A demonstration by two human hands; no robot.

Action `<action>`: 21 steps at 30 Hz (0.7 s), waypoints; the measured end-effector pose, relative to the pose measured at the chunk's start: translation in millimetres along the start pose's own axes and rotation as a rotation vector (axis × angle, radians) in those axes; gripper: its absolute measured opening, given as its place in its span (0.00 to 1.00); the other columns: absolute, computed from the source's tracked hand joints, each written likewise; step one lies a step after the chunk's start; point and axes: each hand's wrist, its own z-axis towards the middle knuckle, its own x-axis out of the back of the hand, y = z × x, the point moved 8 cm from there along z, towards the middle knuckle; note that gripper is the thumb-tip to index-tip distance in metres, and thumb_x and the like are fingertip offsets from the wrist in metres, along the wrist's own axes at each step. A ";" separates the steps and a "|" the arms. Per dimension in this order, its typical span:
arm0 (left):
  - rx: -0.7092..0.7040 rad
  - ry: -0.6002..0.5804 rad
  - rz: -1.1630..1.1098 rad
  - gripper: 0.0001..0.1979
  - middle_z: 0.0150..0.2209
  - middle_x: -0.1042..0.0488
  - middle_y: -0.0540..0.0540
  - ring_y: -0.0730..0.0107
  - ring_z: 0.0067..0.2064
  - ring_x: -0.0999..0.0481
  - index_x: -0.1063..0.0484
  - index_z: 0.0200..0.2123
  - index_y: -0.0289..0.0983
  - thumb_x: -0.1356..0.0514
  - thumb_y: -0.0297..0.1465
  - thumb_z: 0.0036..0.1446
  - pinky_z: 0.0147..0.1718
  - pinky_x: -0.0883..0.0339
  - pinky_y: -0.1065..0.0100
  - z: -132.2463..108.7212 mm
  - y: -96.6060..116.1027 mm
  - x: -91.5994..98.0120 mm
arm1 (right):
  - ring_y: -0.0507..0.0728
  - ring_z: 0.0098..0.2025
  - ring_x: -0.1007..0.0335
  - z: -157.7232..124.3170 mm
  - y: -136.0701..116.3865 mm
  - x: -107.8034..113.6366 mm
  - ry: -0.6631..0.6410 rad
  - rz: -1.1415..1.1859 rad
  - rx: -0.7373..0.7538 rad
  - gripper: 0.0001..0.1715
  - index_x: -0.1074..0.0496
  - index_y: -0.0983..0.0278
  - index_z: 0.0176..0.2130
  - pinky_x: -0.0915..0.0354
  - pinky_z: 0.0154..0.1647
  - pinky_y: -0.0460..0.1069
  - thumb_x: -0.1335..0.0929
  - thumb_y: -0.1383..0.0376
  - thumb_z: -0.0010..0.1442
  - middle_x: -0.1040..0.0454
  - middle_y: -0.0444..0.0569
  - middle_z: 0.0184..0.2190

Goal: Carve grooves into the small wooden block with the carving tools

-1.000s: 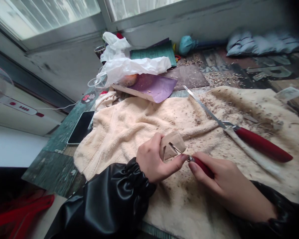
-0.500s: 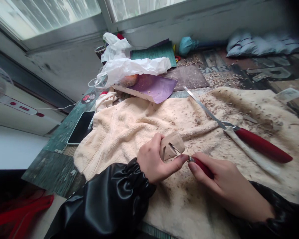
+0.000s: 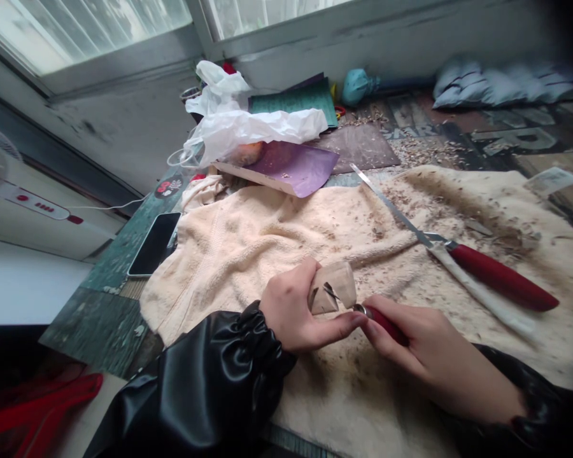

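Above a beige towel, the left hand clasps a wooden block already bearing dark notches (the remaining visible face looks uncut, so carving seems only partly done), while the right hand grips a red-handled tool close by.

Pale daylight comes through a translucent, vertically streaked window pane between ten and eleven o'clock and a similar narrow pane at twelve, with a broad grey window post between them. Below, a dingy off-white wall with dark smudges stands at ten o'clock, and a dim grey wall at one. The plank-patterned table is weathered teal at eight o'clock, dark brown with faded lettering at two. A flat white surface lies at nine.
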 end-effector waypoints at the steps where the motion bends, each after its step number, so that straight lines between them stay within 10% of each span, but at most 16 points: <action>1: 0.000 -0.009 -0.014 0.23 0.20 0.42 0.55 0.76 0.21 0.42 0.44 0.26 0.39 0.37 0.49 0.44 0.22 0.49 0.69 0.0 -0.5 -1.3 | 0.48 0.17 0.41 0.0 -0.2 0.4 0.014 -0.017 -0.002 0.22 0.42 0.61 0.25 0.45 0.19 0.44 0.44 0.54 0.66 0.39 0.39 0.16; 13: 0.162 -0.109 -0.210 0.20 0.21 0.43 0.55 0.75 0.24 0.42 0.42 0.25 0.38 0.39 0.46 0.50 0.24 0.48 0.70 1.1 -8.7 -13.4 | 0.49 0.16 0.39 -5.6 -18.1 16.0 0.345 -0.386 0.094 0.22 0.39 0.62 0.26 0.47 0.19 0.46 0.44 0.54 0.67 0.38 0.40 0.17; 21: 0.185 -0.192 -0.318 0.19 0.22 0.45 0.55 0.75 0.24 0.43 0.41 0.30 0.39 0.39 0.46 0.50 0.22 0.49 0.71 -1.5 -11.4 -21.3 | 0.48 0.16 0.40 -4.2 -14.5 12.7 0.245 -0.205 0.079 0.21 0.39 0.62 0.26 0.46 0.19 0.45 0.43 0.54 0.66 0.40 0.39 0.17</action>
